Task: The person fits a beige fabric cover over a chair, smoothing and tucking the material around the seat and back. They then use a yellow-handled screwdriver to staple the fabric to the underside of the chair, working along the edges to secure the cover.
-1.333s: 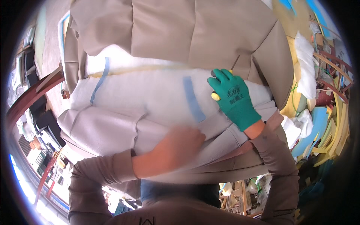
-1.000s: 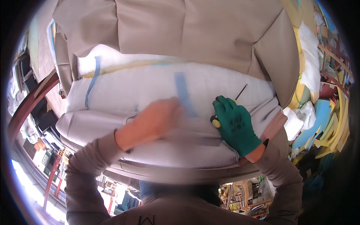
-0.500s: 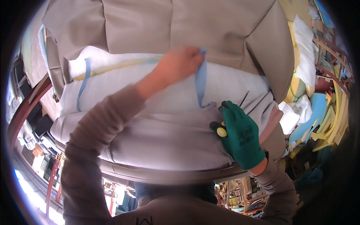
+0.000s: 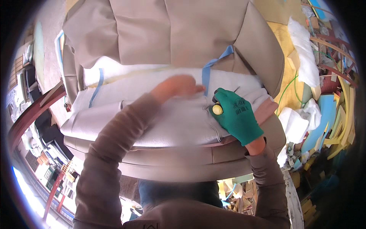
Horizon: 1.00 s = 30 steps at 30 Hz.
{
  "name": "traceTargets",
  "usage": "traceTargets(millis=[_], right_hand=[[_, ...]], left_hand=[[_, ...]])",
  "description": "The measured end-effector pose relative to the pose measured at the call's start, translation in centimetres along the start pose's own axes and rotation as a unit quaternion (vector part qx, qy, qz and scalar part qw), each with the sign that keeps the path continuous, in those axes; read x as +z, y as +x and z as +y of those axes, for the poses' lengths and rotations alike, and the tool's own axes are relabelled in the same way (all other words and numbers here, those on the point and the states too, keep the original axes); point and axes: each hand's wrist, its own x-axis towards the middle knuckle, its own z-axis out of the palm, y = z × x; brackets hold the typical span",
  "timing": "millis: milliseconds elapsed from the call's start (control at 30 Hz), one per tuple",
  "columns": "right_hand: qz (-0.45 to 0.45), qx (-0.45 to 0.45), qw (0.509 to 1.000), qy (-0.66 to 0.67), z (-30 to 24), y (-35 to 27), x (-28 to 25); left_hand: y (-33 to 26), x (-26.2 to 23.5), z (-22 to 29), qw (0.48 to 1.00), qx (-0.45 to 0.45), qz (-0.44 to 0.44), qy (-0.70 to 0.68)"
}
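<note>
My left hand point(image 4: 177, 87), bare and smeared by motion, hovers over the white padding point(image 4: 152, 82) of a large upholstered piece. Its fingertips are close to the lower part of a blue strap point(image 4: 206, 78); whether they touch anything is unclear. That strap runs up from the padding, and its upper end lies over the beige-brown cover point(image 4: 145, 34). My right hand point(image 4: 237, 116), in a green glove, is closed round a tool with a yellow rounded handle end point(image 4: 217, 109). A thin dark shaft point(image 4: 236, 90) shows beyond the glove. Beneath both hands lies folded greyish fabric point(image 4: 160, 122).
A second blue strap point(image 4: 97, 87) lies on the padding at the left. White wadding point(image 4: 305, 57) and piles of yellow and blue foam offcuts point(image 4: 324, 114) sit on the right. A dark red metal bar point(image 4: 40, 110) runs along the left side.
My left hand has let go of the blue strap's upper end and come down toward its base. The strap now drapes over the cover. My gloved hand has shifted up and left in view.
</note>
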Motion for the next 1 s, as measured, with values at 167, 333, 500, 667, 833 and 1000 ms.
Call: traceTargets(millis=[167,333,500,667,833,1000], right_hand=[[-0.051,0.027,0.997,-0.060,-0.1,0.9,-0.6],[0.007,0.024,0.996,-0.091,0.5,1.9,-0.4],[0.259,0.070,0.963,-0.033,2.2,4.1,-0.9],[0.258,0.085,0.962,-0.006,2.0,5.3,-0.6],[0.334,0.085,0.925,0.160,1.5,6.2,-1.7],[0.385,0.075,0.873,0.289,3.1,6.9,-2.9]], left_hand=[[-0.3,3.0,0.9,0.995,-0.028,-0.047,-0.084],[0.9,3.6,-0.3,0.991,0.084,-0.014,-0.100],[2.1,5.8,-1.0,0.955,0.217,0.125,-0.157],[2.7,7.9,-0.9,0.942,0.202,0.178,-0.201],[2.0,8.0,-0.3,0.965,0.123,0.181,-0.142],[2.4,7.6,-0.4,0.986,0.029,0.115,-0.119]])
